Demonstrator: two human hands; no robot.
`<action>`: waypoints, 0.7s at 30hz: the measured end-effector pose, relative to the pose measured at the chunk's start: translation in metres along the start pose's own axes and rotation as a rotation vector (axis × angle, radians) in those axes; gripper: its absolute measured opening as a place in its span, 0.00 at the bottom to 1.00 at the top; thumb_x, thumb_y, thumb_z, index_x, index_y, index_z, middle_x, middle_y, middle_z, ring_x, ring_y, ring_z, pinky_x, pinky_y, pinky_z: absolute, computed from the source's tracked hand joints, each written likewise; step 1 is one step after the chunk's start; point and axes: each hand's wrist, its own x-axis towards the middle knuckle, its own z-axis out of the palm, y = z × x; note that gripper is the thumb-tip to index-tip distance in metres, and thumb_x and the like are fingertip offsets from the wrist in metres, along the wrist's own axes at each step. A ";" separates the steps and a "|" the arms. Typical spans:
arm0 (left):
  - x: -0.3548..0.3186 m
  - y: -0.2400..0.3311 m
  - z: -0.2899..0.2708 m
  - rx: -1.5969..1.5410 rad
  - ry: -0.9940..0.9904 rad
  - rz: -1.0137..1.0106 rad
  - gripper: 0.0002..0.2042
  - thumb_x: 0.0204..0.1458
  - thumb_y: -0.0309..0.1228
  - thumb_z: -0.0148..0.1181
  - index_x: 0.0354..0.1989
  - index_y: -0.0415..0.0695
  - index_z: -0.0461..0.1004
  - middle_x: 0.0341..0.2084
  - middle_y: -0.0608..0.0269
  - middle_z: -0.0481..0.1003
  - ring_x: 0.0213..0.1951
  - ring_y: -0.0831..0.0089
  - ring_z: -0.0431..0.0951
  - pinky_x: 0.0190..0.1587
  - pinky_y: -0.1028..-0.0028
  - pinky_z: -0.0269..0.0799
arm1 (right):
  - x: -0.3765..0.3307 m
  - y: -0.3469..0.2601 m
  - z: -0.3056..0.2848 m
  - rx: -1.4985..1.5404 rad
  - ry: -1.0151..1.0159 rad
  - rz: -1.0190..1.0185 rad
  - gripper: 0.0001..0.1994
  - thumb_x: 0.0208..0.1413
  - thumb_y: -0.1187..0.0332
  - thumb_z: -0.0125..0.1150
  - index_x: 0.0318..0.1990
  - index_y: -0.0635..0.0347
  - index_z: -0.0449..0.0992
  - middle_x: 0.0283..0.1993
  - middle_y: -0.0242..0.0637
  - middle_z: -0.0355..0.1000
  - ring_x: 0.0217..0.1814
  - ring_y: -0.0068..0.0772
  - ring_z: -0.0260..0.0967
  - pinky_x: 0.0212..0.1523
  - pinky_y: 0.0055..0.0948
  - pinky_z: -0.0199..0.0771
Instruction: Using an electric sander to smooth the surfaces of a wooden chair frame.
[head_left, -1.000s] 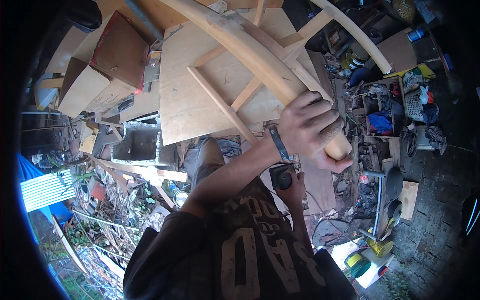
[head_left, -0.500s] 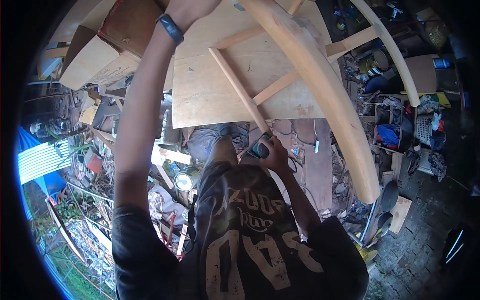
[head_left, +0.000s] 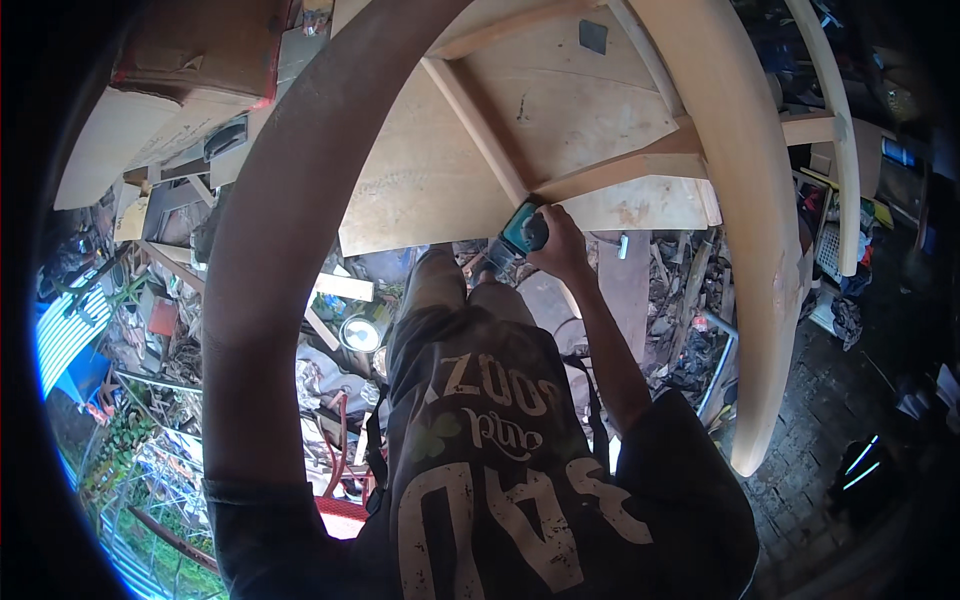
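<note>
My right hand (head_left: 562,246) is wrapped round a small teal and black power sander (head_left: 520,228). The sander meets the near end of a slim wooden rail (head_left: 478,130), close to where a wider crosspiece (head_left: 625,170) joins it. Both belong to a pale wooden furniture frame, whose thick curved member (head_left: 752,200) sweeps down on the right. My left forearm (head_left: 290,190) reaches up past the top edge, so the left hand and whatever it touches are out of sight. Beneath the frame lies a plywood sheet (head_left: 420,190).
A cardboard box (head_left: 195,60) stands at the upper left. Wood scraps and litter cover the ground around my legs, with a round light-coloured can (head_left: 361,333) among them. A second curved wooden piece (head_left: 840,140) and dark paving (head_left: 800,390) lie on the right.
The frame has turned and shifted in view. My right hand and the sander have come nearer the rail's joint with the crosspiece. My left hand has passed out over the top edge.
</note>
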 end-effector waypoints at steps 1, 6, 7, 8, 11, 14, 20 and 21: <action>0.000 -0.002 0.000 0.018 0.015 0.033 0.10 0.45 0.33 0.53 0.16 0.42 0.72 0.16 0.51 0.72 0.23 0.49 0.73 0.29 0.58 0.69 | 0.004 -0.004 -0.001 0.006 -0.012 0.013 0.27 0.31 0.70 0.69 0.45 0.58 0.70 0.43 0.46 0.71 0.50 0.55 0.72 0.49 0.47 0.74; -0.001 -0.009 0.004 0.007 0.098 0.099 0.08 0.36 0.34 0.57 0.14 0.44 0.72 0.18 0.55 0.73 0.24 0.52 0.73 0.34 0.60 0.69 | 0.002 -0.020 0.005 0.090 0.072 0.188 0.28 0.30 0.70 0.67 0.46 0.58 0.69 0.44 0.47 0.70 0.48 0.57 0.71 0.48 0.47 0.74; -0.003 -0.009 0.011 -0.033 0.135 0.088 0.08 0.35 0.34 0.57 0.14 0.44 0.72 0.18 0.55 0.74 0.24 0.53 0.73 0.35 0.60 0.69 | -0.001 -0.020 0.007 0.073 0.104 0.208 0.28 0.29 0.70 0.67 0.46 0.58 0.69 0.44 0.47 0.70 0.48 0.57 0.71 0.48 0.47 0.74; -0.003 -0.010 0.011 -0.041 0.166 0.089 0.08 0.34 0.34 0.57 0.14 0.44 0.71 0.19 0.56 0.73 0.25 0.54 0.73 0.35 0.60 0.69 | -0.002 -0.021 0.007 0.065 0.093 0.220 0.28 0.29 0.70 0.68 0.46 0.58 0.70 0.44 0.46 0.70 0.48 0.55 0.72 0.48 0.46 0.74; -0.004 -0.009 0.012 -0.061 0.210 0.083 0.08 0.34 0.35 0.58 0.14 0.44 0.70 0.19 0.57 0.72 0.26 0.56 0.73 0.37 0.61 0.69 | -0.002 -0.020 0.008 0.051 0.072 0.242 0.30 0.27 0.69 0.71 0.46 0.57 0.71 0.45 0.44 0.71 0.48 0.51 0.72 0.49 0.45 0.74; -0.005 -0.004 0.001 -0.040 0.074 0.010 0.09 0.35 0.36 0.59 0.14 0.44 0.69 0.17 0.59 0.70 0.26 0.58 0.72 0.39 0.62 0.69 | 0.012 -0.023 0.008 0.058 0.059 0.252 0.31 0.26 0.70 0.72 0.47 0.57 0.70 0.45 0.44 0.70 0.49 0.51 0.71 0.49 0.45 0.74; -0.004 -0.007 0.008 -0.054 0.155 0.034 0.10 0.36 0.37 0.60 0.15 0.45 0.70 0.17 0.60 0.69 0.27 0.60 0.71 0.40 0.64 0.69 | 0.022 -0.027 0.006 0.069 0.035 0.329 0.34 0.22 0.70 0.74 0.47 0.56 0.71 0.45 0.42 0.70 0.48 0.50 0.71 0.49 0.43 0.74; -0.005 -0.006 0.009 -0.070 0.168 0.022 0.09 0.36 0.37 0.60 0.15 0.45 0.70 0.17 0.60 0.69 0.27 0.60 0.71 0.40 0.64 0.69 | 0.017 -0.025 0.005 0.071 0.033 0.334 0.33 0.22 0.69 0.74 0.46 0.56 0.71 0.45 0.43 0.71 0.48 0.51 0.72 0.49 0.44 0.74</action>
